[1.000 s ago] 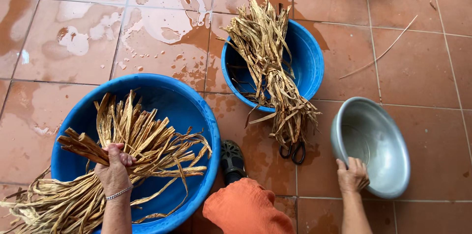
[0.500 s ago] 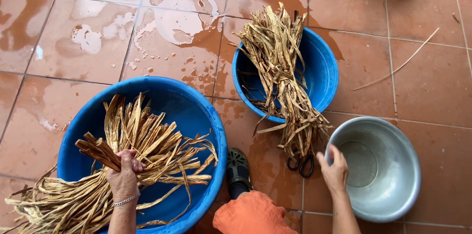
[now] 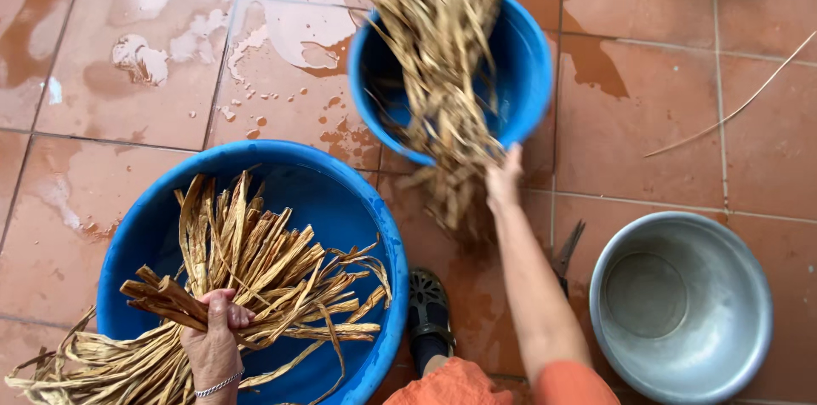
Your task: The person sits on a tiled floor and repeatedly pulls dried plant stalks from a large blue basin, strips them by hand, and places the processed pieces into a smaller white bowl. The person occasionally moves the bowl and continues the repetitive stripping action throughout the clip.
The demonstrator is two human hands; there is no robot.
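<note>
Down low, the left hand (image 3: 213,345) clamps a sheaf of dry tan strips (image 3: 247,277) fanning up-right across the large blue basin (image 3: 357,201); the right hand (image 3: 504,179) grips another blurred, upright bundle (image 3: 442,73) over the smaller blue tub (image 3: 528,73).

1. This looks like a home yard or patio used as a washing and work spot, not an indoor room.
2. The floor (image 3: 664,107) is terracotta tile with grout lines, wet in patches, with puddles (image 3: 289,26) near the top.
3. Two blue plastic tubs (image 3: 349,201) (image 3: 532,65) and a metal basin (image 3: 681,311) stand straight on the ground.
4. Bundles of dried plant strips (image 3: 255,260) fill the tubs, which suggests household handwork.
</note>
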